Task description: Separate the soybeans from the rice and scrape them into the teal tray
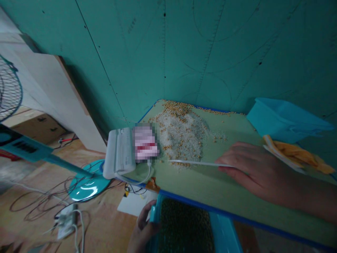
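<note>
Hands apart: right hand (252, 172) pins a card (195, 162); left hand (143, 228) grips a bin (223, 235). Tilting the bin risks spillage below the counter (210, 189).

To my left: teal round-based standing fan (86, 182), white boxy plastic device (119, 153), white power strip (67, 221); far right, folded teal plastic bag (284, 119).

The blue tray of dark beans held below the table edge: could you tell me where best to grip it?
Probably by the rim at its near-left corner, coming from the left. The blue tray sits tucked against the table edge, so that side is blocked; the left hand already wraps the free rim there. The right hand holds a thin white card by the grain pile.
</note>
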